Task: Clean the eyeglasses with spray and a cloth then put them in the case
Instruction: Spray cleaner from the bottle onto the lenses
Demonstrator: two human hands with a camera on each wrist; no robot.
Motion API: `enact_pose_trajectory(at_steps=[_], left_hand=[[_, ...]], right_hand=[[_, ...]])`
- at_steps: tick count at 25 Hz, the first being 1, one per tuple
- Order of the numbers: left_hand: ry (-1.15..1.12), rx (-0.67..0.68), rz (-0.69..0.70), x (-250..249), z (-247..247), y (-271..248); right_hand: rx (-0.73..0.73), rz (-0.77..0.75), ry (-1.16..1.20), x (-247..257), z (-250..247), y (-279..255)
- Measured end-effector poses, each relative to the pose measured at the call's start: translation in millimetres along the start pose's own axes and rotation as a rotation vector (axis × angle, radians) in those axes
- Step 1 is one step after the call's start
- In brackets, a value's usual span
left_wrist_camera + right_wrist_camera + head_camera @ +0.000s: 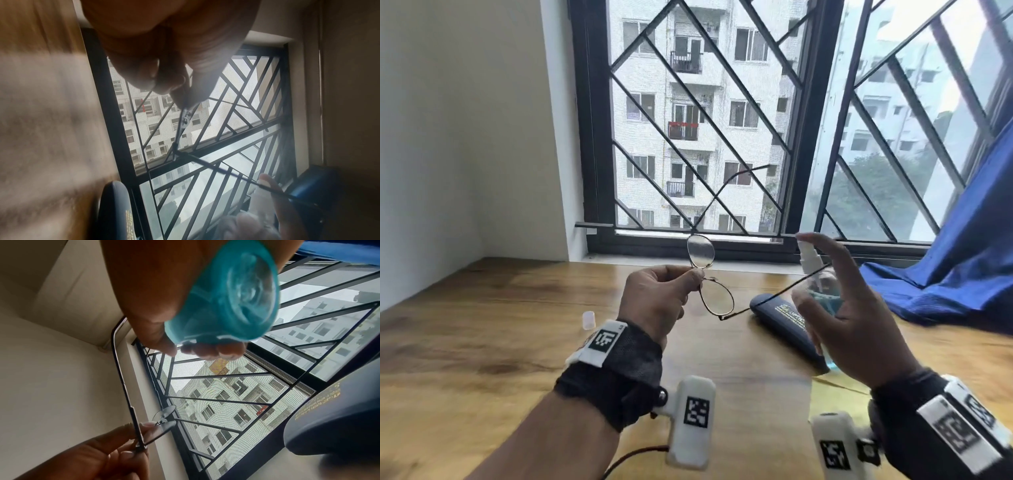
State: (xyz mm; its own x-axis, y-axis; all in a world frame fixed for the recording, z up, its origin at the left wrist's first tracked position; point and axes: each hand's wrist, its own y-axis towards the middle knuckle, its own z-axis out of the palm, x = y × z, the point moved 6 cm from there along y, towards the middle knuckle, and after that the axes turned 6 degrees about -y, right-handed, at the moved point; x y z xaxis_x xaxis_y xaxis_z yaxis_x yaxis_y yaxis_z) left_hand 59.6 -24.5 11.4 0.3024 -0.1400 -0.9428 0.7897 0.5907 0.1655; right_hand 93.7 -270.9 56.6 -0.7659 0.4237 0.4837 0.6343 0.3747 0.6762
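Note:
My left hand (697, 274) pinches the thin metal-framed eyeglasses (717, 299) at the bridge and holds them up over the table, temples unfolded, one lens above the other. In the left wrist view the fingertips (180, 95) clamp the frame (183, 120). My right hand (808, 274) grips a small clear spray bottle (825, 294) of blue liquid just right of the glasses, index finger arched over the white nozzle (806, 253). The bottle's teal base (226, 293) fills the right wrist view, with the glasses (162, 423) beyond. The dark blue case (780, 318) lies closed on the table.
A wooden table (500, 325) runs to the barred window (705, 120). A small clear cap (588, 319) lies left of my left hand. Blue fabric (945, 281) is bunched at the right. A yellow cloth (835, 394) shows under my right wrist.

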Motion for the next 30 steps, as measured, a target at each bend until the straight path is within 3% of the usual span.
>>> enact_pose_trajectory(at_steps=[9,15,19,22,26,30], left_hand=[[0.016,-0.046,0.029,2,-8,9],[-0.015,-0.094,-0.004,4,-17,13],[-0.043,-0.181,-0.135,19,-34,21],[0.002,-0.202,-0.229,30,-47,24],[0.059,-0.208,-0.288,40,-54,25],[0.079,-0.196,-0.329,45,-55,25]], right_hand=[[0.120,0.012,0.057,5,9,-1],[-0.034,0.090,0.067,-6,2,0],[-0.194,0.184,0.108,-21,-6,1],[-0.261,0.123,0.236,-14,-13,-1],[-0.052,-0.039,0.257,20,7,-7],[0.169,-0.031,0.365,24,34,-11]])
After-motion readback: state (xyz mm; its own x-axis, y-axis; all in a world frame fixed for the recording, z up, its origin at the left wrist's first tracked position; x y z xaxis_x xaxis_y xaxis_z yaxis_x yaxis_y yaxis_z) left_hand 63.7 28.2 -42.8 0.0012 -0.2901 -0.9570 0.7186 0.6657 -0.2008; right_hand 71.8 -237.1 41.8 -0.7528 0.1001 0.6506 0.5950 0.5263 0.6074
